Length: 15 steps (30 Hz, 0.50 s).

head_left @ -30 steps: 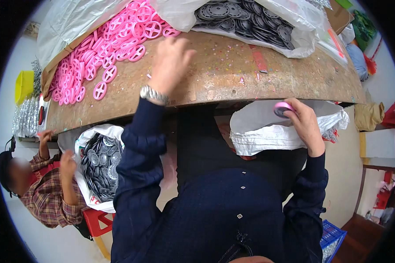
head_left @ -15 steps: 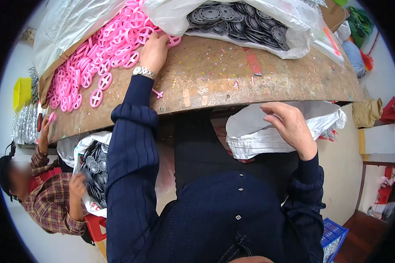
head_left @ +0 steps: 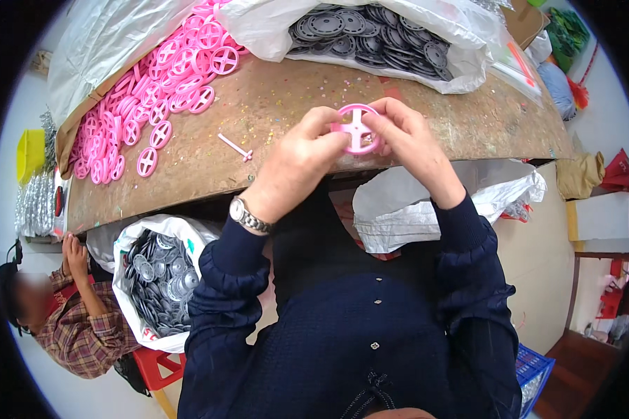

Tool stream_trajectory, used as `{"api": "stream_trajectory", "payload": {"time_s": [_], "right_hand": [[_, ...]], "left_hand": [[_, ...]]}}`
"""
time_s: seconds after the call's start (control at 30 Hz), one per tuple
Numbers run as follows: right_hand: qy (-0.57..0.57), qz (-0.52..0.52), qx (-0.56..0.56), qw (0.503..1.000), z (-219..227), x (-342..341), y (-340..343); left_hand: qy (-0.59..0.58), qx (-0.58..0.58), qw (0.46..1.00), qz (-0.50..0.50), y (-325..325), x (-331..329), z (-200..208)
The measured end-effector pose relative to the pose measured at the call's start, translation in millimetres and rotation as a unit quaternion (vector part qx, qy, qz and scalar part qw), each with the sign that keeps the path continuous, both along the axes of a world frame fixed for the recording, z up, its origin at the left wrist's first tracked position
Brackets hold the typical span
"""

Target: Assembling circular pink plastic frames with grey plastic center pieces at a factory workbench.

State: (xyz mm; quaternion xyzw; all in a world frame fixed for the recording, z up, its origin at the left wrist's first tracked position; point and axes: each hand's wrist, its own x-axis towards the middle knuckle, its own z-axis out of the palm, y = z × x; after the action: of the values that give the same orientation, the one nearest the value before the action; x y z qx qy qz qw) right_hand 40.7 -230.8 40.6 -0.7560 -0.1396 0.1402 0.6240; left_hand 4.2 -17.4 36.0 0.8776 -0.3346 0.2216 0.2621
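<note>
Between my two hands, just over the table's near edge, is a pink plastic wheel with a four-spoke cross. My left hand pinches its left rim between thumb and fingers. From the other side my right hand grips it, the thumb pressed near the hub. Whether anything else sits under the fingers is hidden. A thin pink stick with a small knobbed end lies on the table left of my left hand. Farther left spreads a heap of pink wheels, spilling from a white sack.
Black discs fill an open white sack at the table's back. Below the edge, a white bag of black discs stands on a red stool. An open white sack hangs at my lap. A person in plaid sits at left.
My left hand has come back from the pink heap to the middle, bringing a wheel. My right hand has risen from over the lap sack and now holds that wheel too.
</note>
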Motion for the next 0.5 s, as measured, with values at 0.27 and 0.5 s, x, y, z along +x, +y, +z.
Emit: {"api": "stream_trajectory", "payload": {"time_s": [0.27,0.5], "right_hand": [[-0.134,0.004,0.017,0.991,-4.2,-6.4,11.9],[-0.389,-0.17,-0.214,0.88,6.2,54.0,-31.0]], "left_hand": [[0.424,-0.473,0.771,-0.034,-17.5,-9.1,-14.4],[0.432,-0.507,0.746,0.001,-13.0,-1.8,-28.1]]}}
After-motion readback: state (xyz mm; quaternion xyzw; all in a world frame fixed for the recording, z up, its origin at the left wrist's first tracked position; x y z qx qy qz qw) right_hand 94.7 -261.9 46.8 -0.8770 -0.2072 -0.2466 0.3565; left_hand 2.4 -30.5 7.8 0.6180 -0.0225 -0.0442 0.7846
